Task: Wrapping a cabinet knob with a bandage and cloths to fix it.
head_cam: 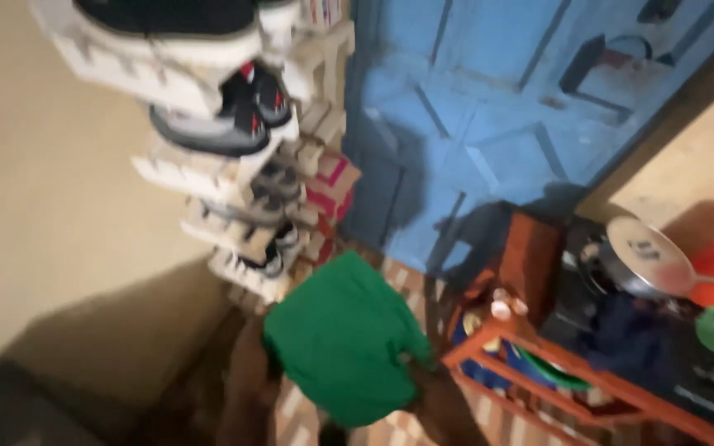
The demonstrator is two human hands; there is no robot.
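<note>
Green cloth (pixel 345 339) held up by both hands, near centre of a blurred view

Left hand (pixel 270 351) and right hand (pixel 419 384) are seen at the cloth's left and right edges, each grip closed on it though fingers are blurred. Shoe rack (pixel 225 173) with sneakers is stood far left, blue door (pixel 489 124) behind, orange shelf (pixel 588 384) with a steel pan (pixel 646 256) at right
</note>
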